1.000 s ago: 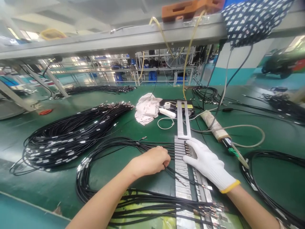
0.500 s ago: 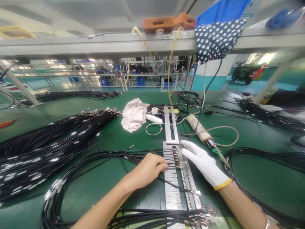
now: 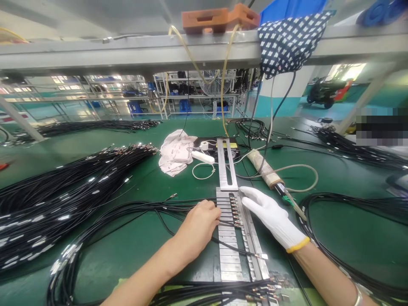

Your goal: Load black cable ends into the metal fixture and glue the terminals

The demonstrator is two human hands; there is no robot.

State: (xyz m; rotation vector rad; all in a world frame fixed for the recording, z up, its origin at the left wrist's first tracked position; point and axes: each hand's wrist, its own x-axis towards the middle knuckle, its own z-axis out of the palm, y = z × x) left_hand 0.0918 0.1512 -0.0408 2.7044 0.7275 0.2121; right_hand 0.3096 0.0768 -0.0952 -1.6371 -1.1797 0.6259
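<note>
My bare left hand (image 3: 199, 227) is closed over black cables (image 3: 178, 207) at the left edge of a slotted metal fixture (image 3: 228, 246). Several cables lie side by side in the fixture's upper slots, their metal connector ends (image 3: 235, 210) in a row along its central gap. Lower down, one cable with a pale end (image 3: 262, 256) crosses the fixture at a slant. My right hand (image 3: 267, 216), in a white glove with a yellow cuff, rests along the fixture's right side, thumb and fingers apart and holding nothing visible. The fingertips of my left hand are partly hidden.
Beyond the fixture lies a slotted metal plate (image 3: 222, 170) over a black box (image 3: 210, 146). A pinkish cloth (image 3: 175, 153) is to its left, a wrapped soldering iron (image 3: 264, 170) to its right. Cable bundles (image 3: 73, 187) cover the left; another bundle (image 3: 248, 293) crosses the near end.
My left hand has shifted slightly, its fingers curling further down over the cables at the fixture's edge. My gloved right hand has hardly moved. The camera view has tilted a little.
</note>
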